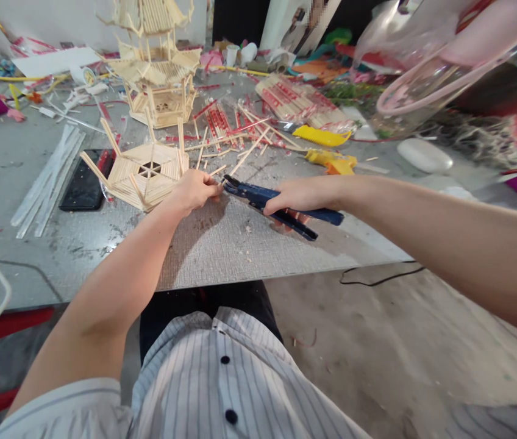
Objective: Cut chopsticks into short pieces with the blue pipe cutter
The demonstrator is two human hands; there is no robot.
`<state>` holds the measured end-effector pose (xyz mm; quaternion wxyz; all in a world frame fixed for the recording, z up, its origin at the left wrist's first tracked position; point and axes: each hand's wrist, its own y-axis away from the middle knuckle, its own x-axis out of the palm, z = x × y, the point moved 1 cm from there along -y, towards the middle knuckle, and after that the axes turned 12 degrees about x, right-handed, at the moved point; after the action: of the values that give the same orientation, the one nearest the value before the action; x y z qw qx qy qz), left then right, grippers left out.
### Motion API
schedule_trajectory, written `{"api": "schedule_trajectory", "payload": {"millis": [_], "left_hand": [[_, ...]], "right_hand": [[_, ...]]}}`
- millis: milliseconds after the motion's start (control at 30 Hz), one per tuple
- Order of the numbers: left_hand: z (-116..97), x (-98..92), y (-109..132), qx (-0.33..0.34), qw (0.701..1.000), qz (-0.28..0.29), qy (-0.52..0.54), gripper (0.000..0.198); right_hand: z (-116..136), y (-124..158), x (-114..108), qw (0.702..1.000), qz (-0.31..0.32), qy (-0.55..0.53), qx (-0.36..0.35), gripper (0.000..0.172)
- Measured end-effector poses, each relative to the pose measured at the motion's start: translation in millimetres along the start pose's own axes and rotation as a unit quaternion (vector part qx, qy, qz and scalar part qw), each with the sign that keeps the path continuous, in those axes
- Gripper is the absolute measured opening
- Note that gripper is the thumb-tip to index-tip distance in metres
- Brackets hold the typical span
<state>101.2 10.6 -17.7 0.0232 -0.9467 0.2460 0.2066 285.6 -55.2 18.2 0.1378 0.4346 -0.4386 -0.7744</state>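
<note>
My right hand point(297, 198) is wrapped round the handles of dark blue cutting pliers point(252, 194), with their jaws pointing left. My left hand point(198, 190) is closed in a pinch just left of the jaws. A short, thin wooden stick point(222, 181) shows between its fingertips and the jaws, mostly hidden. Beside the left hand lies a flat six-sided stick frame point(142, 174) with upright posts at its corners. Behind it stands a tiered pagoda model point(160, 67) built of the same sticks.
Loose sticks point(249, 152) and red-printed stick packets point(286, 100) litter the table's middle. A yellow glue gun point(331, 160) and yellow-handled knife point(322, 135) lie right of them. Left are a black phone point(82, 183) and clear glue sticks point(48, 180). The table's front edge point(286, 275) is close to me.
</note>
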Motion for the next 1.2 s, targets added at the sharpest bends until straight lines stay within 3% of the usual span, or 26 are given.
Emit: {"api": "schedule_trajectory", "payload": {"millis": [567,1200], "left_hand": [[-5,1.8,-1,-0.037,0.998,0.001,-0.056,0.022],[-1,2.6,-6,-0.031,0.991,0.025,-0.131,0.020]], "right_hand": [[10,-2,10,0.999,0.009,-0.011,-0.037,0.019],[12,-5,14,0.991,-0.077,0.109,-0.028,0.017]]}}
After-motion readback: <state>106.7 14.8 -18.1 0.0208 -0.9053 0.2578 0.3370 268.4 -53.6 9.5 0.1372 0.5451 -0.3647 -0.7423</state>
